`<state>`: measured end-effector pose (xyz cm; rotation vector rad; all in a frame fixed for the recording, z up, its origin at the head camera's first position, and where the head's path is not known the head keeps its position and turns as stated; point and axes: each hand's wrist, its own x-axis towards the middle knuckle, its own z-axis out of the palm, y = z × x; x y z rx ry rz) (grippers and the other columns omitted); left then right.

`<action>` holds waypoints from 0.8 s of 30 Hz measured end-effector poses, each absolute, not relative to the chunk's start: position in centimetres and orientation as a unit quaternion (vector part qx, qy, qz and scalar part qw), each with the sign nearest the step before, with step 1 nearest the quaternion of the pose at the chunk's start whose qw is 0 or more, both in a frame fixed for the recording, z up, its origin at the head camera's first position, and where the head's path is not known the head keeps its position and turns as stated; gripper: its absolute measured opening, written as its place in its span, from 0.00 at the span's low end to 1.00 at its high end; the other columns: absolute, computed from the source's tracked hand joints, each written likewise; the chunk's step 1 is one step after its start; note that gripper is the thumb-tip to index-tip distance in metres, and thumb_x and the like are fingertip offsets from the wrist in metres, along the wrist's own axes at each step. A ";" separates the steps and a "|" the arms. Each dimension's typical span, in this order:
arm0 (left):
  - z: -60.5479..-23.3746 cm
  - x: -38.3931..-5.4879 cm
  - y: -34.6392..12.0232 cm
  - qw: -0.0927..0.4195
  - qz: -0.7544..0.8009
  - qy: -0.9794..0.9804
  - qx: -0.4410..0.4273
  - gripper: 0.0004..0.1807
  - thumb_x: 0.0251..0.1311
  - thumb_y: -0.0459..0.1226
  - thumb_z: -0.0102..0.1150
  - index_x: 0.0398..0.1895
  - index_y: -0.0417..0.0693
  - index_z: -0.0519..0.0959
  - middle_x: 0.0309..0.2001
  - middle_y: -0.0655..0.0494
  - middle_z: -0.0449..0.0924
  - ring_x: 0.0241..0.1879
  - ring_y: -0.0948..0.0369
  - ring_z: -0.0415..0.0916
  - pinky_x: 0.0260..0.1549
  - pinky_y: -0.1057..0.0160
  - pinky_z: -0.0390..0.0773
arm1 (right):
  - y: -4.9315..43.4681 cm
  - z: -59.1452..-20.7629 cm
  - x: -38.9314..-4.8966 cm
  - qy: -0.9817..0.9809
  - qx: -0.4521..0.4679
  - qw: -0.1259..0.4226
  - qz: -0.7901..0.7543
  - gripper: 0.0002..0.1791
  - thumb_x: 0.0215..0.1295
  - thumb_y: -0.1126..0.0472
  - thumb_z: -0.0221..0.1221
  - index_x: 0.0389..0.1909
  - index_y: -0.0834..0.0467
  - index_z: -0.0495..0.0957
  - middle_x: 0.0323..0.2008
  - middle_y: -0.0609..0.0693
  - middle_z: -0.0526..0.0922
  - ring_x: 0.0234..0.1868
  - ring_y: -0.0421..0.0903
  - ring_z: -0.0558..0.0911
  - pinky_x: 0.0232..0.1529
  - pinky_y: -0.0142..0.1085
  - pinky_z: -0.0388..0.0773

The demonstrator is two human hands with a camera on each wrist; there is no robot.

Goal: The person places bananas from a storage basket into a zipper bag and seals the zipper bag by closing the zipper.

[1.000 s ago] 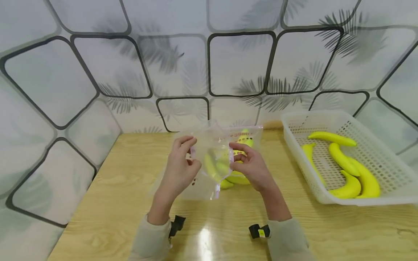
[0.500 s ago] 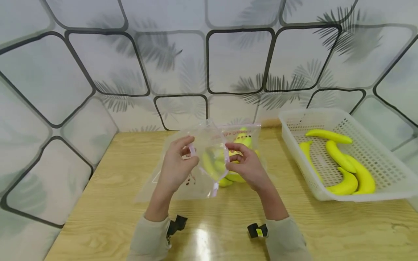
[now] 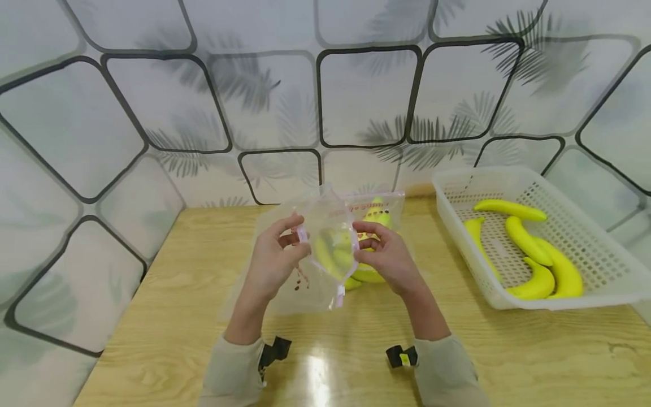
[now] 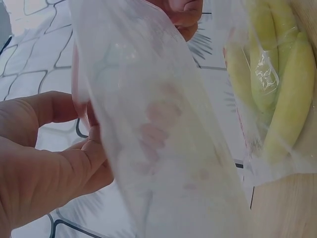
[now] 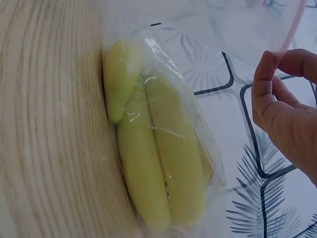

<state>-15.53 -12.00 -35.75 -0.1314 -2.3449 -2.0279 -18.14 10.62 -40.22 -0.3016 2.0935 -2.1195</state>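
A clear zip bag (image 3: pixel 305 302) with pink zip edges and small printed marks is held up over the table, its mouth spread apart. My left hand (image 3: pixel 277 257) pinches one side of the mouth. On the opposite side, my right hand (image 3: pixel 389 260) pinches the pink edge (image 3: pixel 355 243) between thumb and fingertips. Just behind lies a second clear bag (image 3: pixel 399 203) filled with several yellow bananas (image 5: pixel 173 148), partly covered by the held bag and right hand. In the left wrist view the hazy plastic (image 4: pixel 163 198) of the held bag hides part of the right hand's fingers.
At the right stands a white perforated plastic basket (image 3: pixel 465 277) with several loose bananas (image 3: pixel 529 243) in it. The wooden table (image 3: pixel 163 316) meets a patterned wall covering (image 3: pixel 371 102) at the back and left.
The head view has shifted slightly. Both hands keep their pinch on the bag's mouth, and its sides shift only a little. The basket and the filled bag stay put.
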 end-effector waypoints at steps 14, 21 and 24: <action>-36.1 -15.6 -11.2 0.021 -0.687 -0.725 -0.049 0.30 0.55 0.21 0.55 0.65 0.35 0.72 0.64 0.44 0.69 0.48 0.56 0.72 0.32 0.70 0.79 | 11.2 -40.0 -18.1 0.691 -0.108 0.060 -0.712 0.32 0.59 0.74 0.61 0.66 0.65 0.67 0.59 0.60 0.70 0.44 0.45 0.76 0.42 0.30 0.79; -36.2 -15.6 -10.7 0.022 -0.678 -0.733 -0.054 0.31 0.54 0.21 0.55 0.65 0.35 0.72 0.58 0.41 0.71 0.49 0.53 0.73 0.27 0.69 0.77 | 11.0 -40.3 -18.0 0.674 -0.137 0.053 -0.724 0.39 0.58 0.77 0.59 0.71 0.57 0.62 0.59 0.63 0.69 0.43 0.49 0.78 0.41 0.35 0.82; -36.2 -15.6 -10.8 0.024 -0.674 -0.737 -0.054 0.31 0.54 0.21 0.55 0.65 0.37 0.72 0.60 0.43 0.71 0.49 0.53 0.73 0.24 0.70 0.74 | 10.7 -40.3 -17.9 0.669 -0.149 0.064 -0.726 0.37 0.59 0.78 0.58 0.70 0.59 0.63 0.59 0.66 0.69 0.43 0.51 0.79 0.40 0.36 0.82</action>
